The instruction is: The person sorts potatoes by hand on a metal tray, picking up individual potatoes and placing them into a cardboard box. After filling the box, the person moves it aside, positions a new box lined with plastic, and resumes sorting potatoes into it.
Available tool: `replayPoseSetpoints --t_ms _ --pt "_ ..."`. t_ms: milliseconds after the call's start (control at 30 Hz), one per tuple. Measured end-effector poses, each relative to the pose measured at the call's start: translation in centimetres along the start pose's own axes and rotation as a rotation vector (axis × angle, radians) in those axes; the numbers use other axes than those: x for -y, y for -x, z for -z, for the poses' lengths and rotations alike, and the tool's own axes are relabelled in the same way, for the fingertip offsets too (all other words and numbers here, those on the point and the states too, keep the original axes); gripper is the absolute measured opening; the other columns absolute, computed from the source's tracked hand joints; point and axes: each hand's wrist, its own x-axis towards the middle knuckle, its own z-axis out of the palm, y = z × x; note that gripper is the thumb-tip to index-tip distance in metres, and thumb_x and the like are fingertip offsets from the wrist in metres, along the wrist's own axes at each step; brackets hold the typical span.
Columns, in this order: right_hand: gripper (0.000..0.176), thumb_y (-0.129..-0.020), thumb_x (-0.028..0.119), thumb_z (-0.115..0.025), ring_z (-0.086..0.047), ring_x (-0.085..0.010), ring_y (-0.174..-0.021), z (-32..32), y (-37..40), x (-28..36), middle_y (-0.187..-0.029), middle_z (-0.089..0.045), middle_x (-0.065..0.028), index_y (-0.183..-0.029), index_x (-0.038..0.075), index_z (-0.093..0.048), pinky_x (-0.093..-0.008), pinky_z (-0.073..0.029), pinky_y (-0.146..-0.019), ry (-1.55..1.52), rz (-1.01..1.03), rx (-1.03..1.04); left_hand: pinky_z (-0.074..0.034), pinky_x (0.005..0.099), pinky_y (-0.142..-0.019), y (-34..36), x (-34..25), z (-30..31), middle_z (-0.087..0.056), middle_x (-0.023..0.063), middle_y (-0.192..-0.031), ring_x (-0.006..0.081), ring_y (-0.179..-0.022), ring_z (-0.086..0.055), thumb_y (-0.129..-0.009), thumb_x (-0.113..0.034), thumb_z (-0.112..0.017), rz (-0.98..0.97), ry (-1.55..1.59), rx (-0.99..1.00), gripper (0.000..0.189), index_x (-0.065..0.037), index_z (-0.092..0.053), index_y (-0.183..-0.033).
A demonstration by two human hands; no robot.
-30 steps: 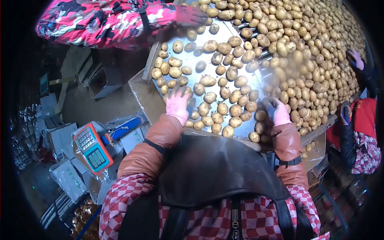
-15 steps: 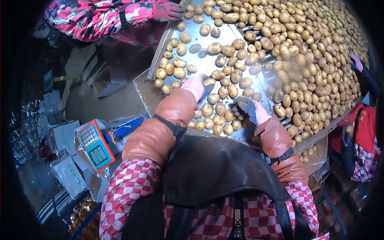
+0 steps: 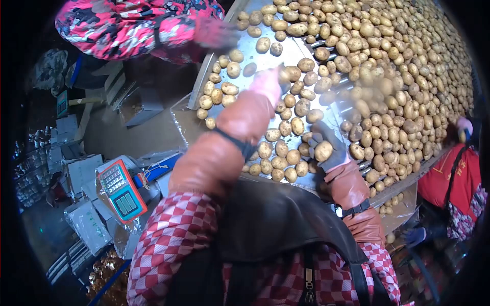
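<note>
My left hand (image 3: 269,84), in a pink glove with dark fingers, reaches over the metal tray (image 3: 253,49) and is smeared by motion. Its fingertips are right beside a potato (image 3: 292,73) near the middle of the tray, and the blur hides the grip. Nearer to me, my right hand (image 3: 332,148) in a grey-and-pink glove has its fingers curled round a light brown potato (image 3: 323,151). Several loose potatoes lie between the hands, one of them a yellowish oval (image 3: 297,126). A small row of potatoes (image 3: 278,162) sits along the tray's near edge.
A large heap of potatoes (image 3: 403,66) covers the sorting surface to the right. Another person's gloved hand (image 3: 217,33) is at the tray's far left corner. A person in red (image 3: 451,171) stands at right. An orange-and-teal scale display (image 3: 121,191) and cartons are at left.
My left hand has moved forward and right across the tray. My right hand has closed on a potato and turned it upward. The far-left person's hand has moved slightly down.
</note>
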Motion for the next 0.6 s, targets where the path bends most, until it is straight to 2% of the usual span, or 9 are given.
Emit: replayPoseSetpoints --t_ms 33,100,133,167,233,300,467,567,600 --pt "0.047 -0.101 0.016 -0.049 -0.057 -0.0345 -0.109 -4.7 1.0 -2.1 -0.127 -0.053 -0.0217 -0.145 0.006 -0.036 -0.0424 -0.052 -0.085 0.367 0.3 -0.273 -0.045 0.0408 -0.102 2.0 -1.1 -0.2 -0.061 0.0192 -0.128 0.0371 -0.118 -0.057 -0.093 -0.033 -0.06 0.064 0.011 0.246 0.048 -0.017 -0.052 -0.138" --pt "0.054 -0.102 0.011 -0.045 -0.052 -0.0347 -0.123 -3.9 0.8 -1.9 -0.143 -0.041 -0.0235 -0.152 0.007 -0.027 -0.0438 -0.05 -0.095 0.296 0.346 -0.078 -0.044 0.0432 -0.1 6.5 -2.9 -0.3 -0.062 0.0196 -0.125 0.0381 -0.115 -0.059 -0.086 -0.038 -0.071 -0.417 -0.194 0.172 0.058 -0.019 -0.053 -0.138" --pt "0.052 -0.101 0.007 -0.045 -0.048 -0.0322 -0.128 -2.4 0.6 -2.0 -0.142 -0.042 -0.0213 -0.15 0.004 -0.029 -0.0438 -0.047 -0.102 0.988 0.489 -0.118 -0.043 0.0432 -0.102 5.6 -3.5 -0.7 -0.059 0.0183 -0.129 0.0374 -0.118 -0.056 -0.085 -0.038 -0.072 -0.337 -0.11 0.203 0.058 -0.021 -0.053 -0.137" --pt "0.052 -0.101 0.007 -0.045 -0.048 -0.0322 -0.128 -2.5 0.5 -1.9 -0.142 -0.042 -0.0213 -0.15 0.004 -0.029 -0.0438 -0.047 -0.102 0.993 0.486 -0.125 -0.041 0.0433 -0.104 3.9 -4.0 -1.1 -0.057 0.0169 -0.132 0.0367 -0.122 -0.053 -0.084 -0.037 -0.072 -0.262 -0.023 0.233 0.059 -0.022 -0.053 -0.137" --pt "0.054 -0.098 0.01 -0.051 -0.048 -0.0312 -0.128 -3.1 0.7 -1.1 -0.142 -0.043 -0.0181 -0.147 0.001 -0.031 -0.0427 -0.049 -0.102 0.146 0.42 -0.208 -0.039 0.0464 -0.105 0.8 -3.6 -2.4 -0.052 0.0154 -0.137 0.0362 -0.126 -0.048 -0.083 -0.038 -0.072 -0.409 -0.225 0.049 0.059 -0.023 -0.052 -0.136" --pt "0.053 -0.098 0.012 -0.05 -0.048 -0.0318 -0.127 -4.3 1.5 -1.4 -0.141 -0.043 -0.0189 -0.147 0.001 -0.031 -0.0432 -0.05 -0.102 0.192 0.456 -0.211 -0.03 0.0575 -0.109 0.4 -1.7 -5.8 -0.037 0.0144 -0.148 0.0372 -0.14 -0.029 -0.08 -0.042 -0.071 -0.548 -0.522 -0.161 0.061 -0.022 -0.052 -0.134" --pt "0.046 -0.101 0.013 -0.046 -0.047 -0.0348 -0.127 -2.2 3.3 -1.8 -0.138 -0.043 -0.0236 -0.142 -0.002 -0.034 -0.0466 -0.048 -0.106 0.569 0.654 -0.163 -0.018 0.0657 -0.114 10.2 4.7 -4.6 -0.035 0.0156 -0.149 0.0393 -0.145 -0.021 -0.087 -0.043 -0.065 -0.721 -0.708 0.182 0.067 -0.026 -0.04 -0.147" --pt "0.052 -0.091 -0.004 -0.057 -0.05 -0.0319 -0.126 -5.1 4.9 -3.2 -0.138 -0.046 -0.0219 -0.139 -0.004 -0.037 -0.0466 -0.048 -0.106 1.398 0.721 -0.186 -0.035 0.0474 -0.112 13.4 8.3 -1.4 -0.051 0.015 -0.137 0.0372 -0.134 -0.042 -0.087 -0.026 -0.064 -0.714 -0.448 0.176 0.045 -0.018 -0.057 -0.131" --pt "0.06 -0.084 -0.015 -0.06 -0.051 -0.0278 -0.125 -3.6 4.8 -3.2 -0.138 -0.047 -0.0205 -0.139 -0.004 -0.038 -0.0439 -0.047 -0.107 1.145 0.71 -0.177 -0.043 0.0408 -0.104 14.1 8.1 0.6 -0.062 0.0148 -0.124 0.0332 -0.123 -0.053 -0.086 -0.024 -0.063 -0.531 -0.379 0.251 0.036 -0.014 -0.064 -0.121"
